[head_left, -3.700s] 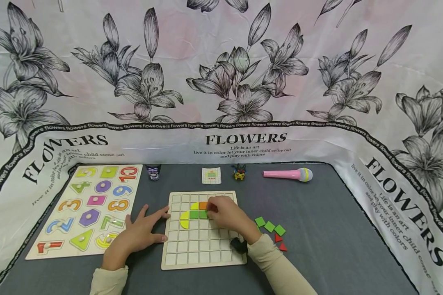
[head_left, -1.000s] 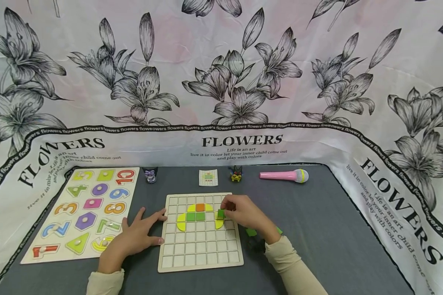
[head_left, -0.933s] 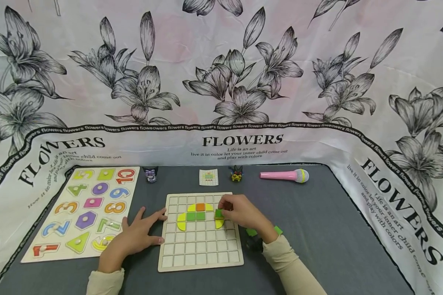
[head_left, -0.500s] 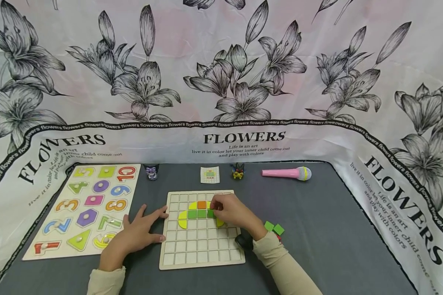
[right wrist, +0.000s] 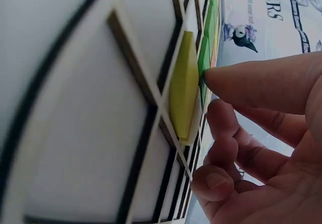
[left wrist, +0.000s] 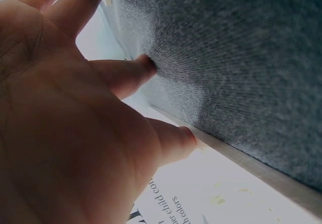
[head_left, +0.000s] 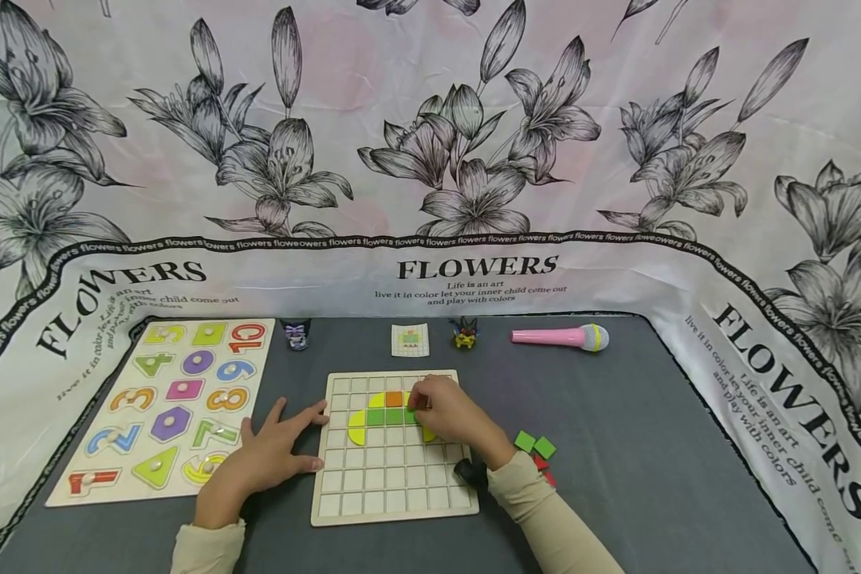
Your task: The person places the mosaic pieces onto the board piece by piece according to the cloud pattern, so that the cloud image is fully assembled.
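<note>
A wooden grid board (head_left: 395, 486) lies on the grey table. Near its top sit yellow curved tiles (head_left: 357, 428), an orange square (head_left: 394, 399) and a row of green squares (head_left: 385, 416). My right hand (head_left: 418, 406) hovers over that row and pinches the rightmost green square tile (head_left: 410, 415) as it sits in its cell. In the right wrist view a fingertip (right wrist: 226, 80) touches the green tile (right wrist: 203, 63) beside a yellow tile (right wrist: 183, 90). My left hand (head_left: 280, 450) lies flat on the table, thumb and forefinger against the board's left edge (left wrist: 261, 171).
A number puzzle board (head_left: 165, 406) lies at the left. Along the back stand a small card (head_left: 410, 340), two figurines (head_left: 296, 335) (head_left: 465, 335) and a pink toy microphone (head_left: 560, 337). Loose green squares (head_left: 534, 444) and red triangles (head_left: 541, 465) lie right of the grid board.
My right hand brought a green square leftward and down into the row beside the other green squares. More yellow tiles sit on the board than 3.7 s ago. The left hand stayed put.
</note>
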The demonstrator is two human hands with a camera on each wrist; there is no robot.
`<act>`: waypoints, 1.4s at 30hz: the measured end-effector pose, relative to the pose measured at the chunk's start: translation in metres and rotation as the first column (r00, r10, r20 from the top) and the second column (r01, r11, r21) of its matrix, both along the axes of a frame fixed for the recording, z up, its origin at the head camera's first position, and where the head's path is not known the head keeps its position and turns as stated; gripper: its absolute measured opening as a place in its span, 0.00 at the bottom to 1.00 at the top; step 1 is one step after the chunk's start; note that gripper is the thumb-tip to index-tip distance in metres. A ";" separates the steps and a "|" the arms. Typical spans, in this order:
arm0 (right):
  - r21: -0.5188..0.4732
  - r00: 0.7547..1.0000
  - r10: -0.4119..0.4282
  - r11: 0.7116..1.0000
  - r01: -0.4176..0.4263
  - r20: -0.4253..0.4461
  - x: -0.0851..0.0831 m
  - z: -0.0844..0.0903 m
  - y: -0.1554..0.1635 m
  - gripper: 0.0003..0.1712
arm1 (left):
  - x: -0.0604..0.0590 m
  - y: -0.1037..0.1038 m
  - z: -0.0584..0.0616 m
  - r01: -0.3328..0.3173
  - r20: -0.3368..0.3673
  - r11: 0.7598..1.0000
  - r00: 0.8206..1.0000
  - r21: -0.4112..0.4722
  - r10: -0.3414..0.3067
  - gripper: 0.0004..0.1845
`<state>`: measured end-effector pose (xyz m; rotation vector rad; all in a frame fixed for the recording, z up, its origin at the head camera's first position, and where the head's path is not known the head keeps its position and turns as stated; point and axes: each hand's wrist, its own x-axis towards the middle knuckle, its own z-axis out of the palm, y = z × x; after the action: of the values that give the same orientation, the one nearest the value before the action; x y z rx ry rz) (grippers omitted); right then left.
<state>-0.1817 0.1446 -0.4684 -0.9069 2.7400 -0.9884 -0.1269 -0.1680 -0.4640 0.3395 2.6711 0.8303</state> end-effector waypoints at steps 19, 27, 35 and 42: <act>-0.218 0.979 -0.094 0.967 0.133 0.182 0.030 0.011 0.041 0.05 | 0.001 -0.002 0.000 0.014 -0.011 1.000 1.000 0.017 -0.013 0.45; -0.202 0.965 -0.157 0.959 0.200 0.210 0.043 0.013 0.077 0.07 | 0.000 -0.001 0.002 0.005 0.013 1.000 1.000 0.001 -0.005 0.47; -0.169 0.962 -0.188 0.960 0.222 0.200 0.055 0.007 0.113 0.11 | 0.000 -0.002 0.003 0.010 0.017 1.000 1.000 -0.005 -0.009 0.47; -0.062 0.985 -0.135 0.988 0.142 0.104 0.063 -0.005 0.123 0.16 | 0.001 -0.002 0.002 0.017 -0.009 1.000 1.000 0.012 -0.017 0.45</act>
<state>-0.1190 0.2674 -0.4730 -0.6639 2.7307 -1.1254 -0.1262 -0.1702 -0.4618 0.3692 2.6689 0.8417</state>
